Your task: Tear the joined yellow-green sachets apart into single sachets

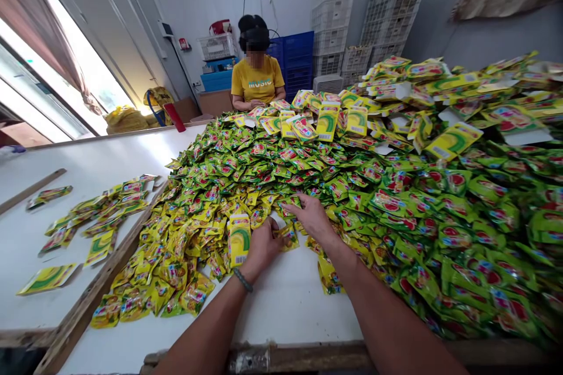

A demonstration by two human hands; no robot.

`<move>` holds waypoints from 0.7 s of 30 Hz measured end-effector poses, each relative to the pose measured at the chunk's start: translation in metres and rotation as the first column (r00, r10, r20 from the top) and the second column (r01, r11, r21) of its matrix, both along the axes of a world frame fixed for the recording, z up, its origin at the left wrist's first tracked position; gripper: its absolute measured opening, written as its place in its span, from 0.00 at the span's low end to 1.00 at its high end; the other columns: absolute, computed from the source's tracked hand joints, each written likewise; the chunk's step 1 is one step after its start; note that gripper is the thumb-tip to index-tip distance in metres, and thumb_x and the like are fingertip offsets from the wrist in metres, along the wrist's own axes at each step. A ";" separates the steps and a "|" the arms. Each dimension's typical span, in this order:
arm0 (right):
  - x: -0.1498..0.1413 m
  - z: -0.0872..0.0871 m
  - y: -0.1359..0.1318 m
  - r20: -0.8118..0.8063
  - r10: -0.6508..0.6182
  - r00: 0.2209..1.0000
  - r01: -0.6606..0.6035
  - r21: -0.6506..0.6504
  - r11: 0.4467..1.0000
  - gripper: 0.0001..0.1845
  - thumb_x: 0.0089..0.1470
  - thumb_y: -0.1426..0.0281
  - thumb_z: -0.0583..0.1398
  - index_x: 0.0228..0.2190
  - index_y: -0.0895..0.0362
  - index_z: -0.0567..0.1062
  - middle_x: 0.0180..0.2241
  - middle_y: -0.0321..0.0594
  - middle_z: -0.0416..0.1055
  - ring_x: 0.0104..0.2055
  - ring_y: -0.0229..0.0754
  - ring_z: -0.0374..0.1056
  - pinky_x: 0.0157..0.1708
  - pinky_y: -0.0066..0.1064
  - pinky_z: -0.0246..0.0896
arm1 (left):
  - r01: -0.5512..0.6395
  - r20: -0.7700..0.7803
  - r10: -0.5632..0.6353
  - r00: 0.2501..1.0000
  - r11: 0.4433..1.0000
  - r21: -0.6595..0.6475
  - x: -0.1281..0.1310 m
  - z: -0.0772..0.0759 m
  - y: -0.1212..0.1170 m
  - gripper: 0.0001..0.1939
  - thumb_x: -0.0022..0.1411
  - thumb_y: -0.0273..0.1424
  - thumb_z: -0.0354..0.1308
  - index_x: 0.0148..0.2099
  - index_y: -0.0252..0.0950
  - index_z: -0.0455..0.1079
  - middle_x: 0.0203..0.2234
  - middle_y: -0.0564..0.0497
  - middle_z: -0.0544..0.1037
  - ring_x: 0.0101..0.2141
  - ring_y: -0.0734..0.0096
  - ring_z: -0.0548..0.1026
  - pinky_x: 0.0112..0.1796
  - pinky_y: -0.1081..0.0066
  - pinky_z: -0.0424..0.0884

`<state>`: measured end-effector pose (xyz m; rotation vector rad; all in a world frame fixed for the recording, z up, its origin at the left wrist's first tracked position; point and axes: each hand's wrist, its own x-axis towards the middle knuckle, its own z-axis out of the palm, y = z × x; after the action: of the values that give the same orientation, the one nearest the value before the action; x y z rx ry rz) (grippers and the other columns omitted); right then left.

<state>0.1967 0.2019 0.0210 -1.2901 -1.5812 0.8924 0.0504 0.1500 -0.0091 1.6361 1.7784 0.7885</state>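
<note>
At left, on the white flat worktop, flat yellow-and-green cardboard boxes in a loose scatter, perhaps set apart to stay unmixed with the heap. Next, a long brown wooden strip at a slant, probably as a barrier against sliding packets. Right of that, a low spread of small shiny yellow plastic packets, close within reach. Against these, just beside the left wrist, an upright yellow-and-green cardboard box, seemingly propped by the packets behind. At the far side, a co-worker in a yellow T-shirt, behind the heap. Near the middle, the left hand, curled narrow, with a white edge and a yellow packet at the fingertips; cannot tell whether gripped or only touched. Just right, the right hand, fingers loosely parted over the packets, with nothing visible in the grasp. Farther right, a deep bank of shiny green plastic packets, and beyond, a heap of yellow cardboard boxes, likely piled far back to leave the near packets reachable.
</note>
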 end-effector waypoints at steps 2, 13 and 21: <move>0.000 -0.003 0.000 -0.102 0.067 0.993 -0.070 -0.033 0.997 0.20 0.44 0.53 0.61 0.29 0.59 0.75 0.23 0.35 0.69 0.27 0.39 0.62 0.27 0.28 0.56 | -0.042 0.313 0.032 0.949 0.999 0.023 -0.005 -0.001 0.004 0.16 0.45 0.34 0.65 0.32 0.37 0.60 0.19 0.58 0.65 0.22 0.74 0.64 0.25 0.75 0.57; -0.022 -0.024 -0.011 -0.011 0.158 0.987 -0.158 -0.086 0.984 0.19 0.43 0.58 0.64 0.35 0.56 0.74 0.26 0.35 0.70 0.29 0.40 0.64 0.30 0.29 0.58 | -0.007 0.873 0.048 0.485 0.999 -0.051 -0.027 0.021 -0.003 0.14 0.45 0.35 0.66 0.32 0.32 0.70 0.24 0.53 0.72 0.25 0.75 0.69 0.29 0.75 0.66; -0.026 -0.017 -0.018 -0.078 0.208 0.975 -0.215 -0.099 0.972 0.20 0.47 0.52 0.58 0.23 0.57 0.68 0.20 0.33 0.64 0.25 0.38 0.58 0.25 0.27 0.52 | -0.218 0.453 0.150 0.879 0.970 0.103 -0.033 0.034 -0.015 0.23 0.47 0.47 0.63 0.37 0.34 0.65 0.22 0.54 0.68 0.23 0.72 0.67 0.28 0.72 0.64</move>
<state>0.1704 0.1841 0.0042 -1.1660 -1.6584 1.1553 0.0177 0.1348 0.0251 1.2506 1.5840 1.2993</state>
